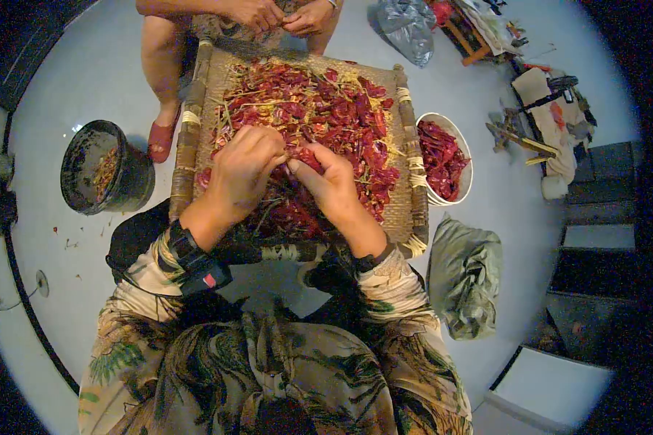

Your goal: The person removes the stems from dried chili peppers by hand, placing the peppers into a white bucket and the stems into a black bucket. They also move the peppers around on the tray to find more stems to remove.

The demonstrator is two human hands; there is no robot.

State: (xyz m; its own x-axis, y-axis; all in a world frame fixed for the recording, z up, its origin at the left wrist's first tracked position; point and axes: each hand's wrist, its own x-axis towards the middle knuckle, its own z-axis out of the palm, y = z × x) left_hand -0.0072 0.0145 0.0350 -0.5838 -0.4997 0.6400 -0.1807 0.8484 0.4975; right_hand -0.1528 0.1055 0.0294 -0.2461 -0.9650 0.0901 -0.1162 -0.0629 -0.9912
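Dried red chilies, mixed with stems and yellow seeds, cover a woven tray with a wooden frame. Over its near half, my left hand is closed, its fingertips pinching at the stem end of a red chili. My right hand is closed on the same chili, its thumb and fingers around the body. Both hands nearly touch each other just above the pile.
A black bucket with scraps stands on the left. Right of the tray are a white bucket of red chilies and a green sack. Across the tray sits another person, whose hands meet. A grey plastic bag lies beyond.
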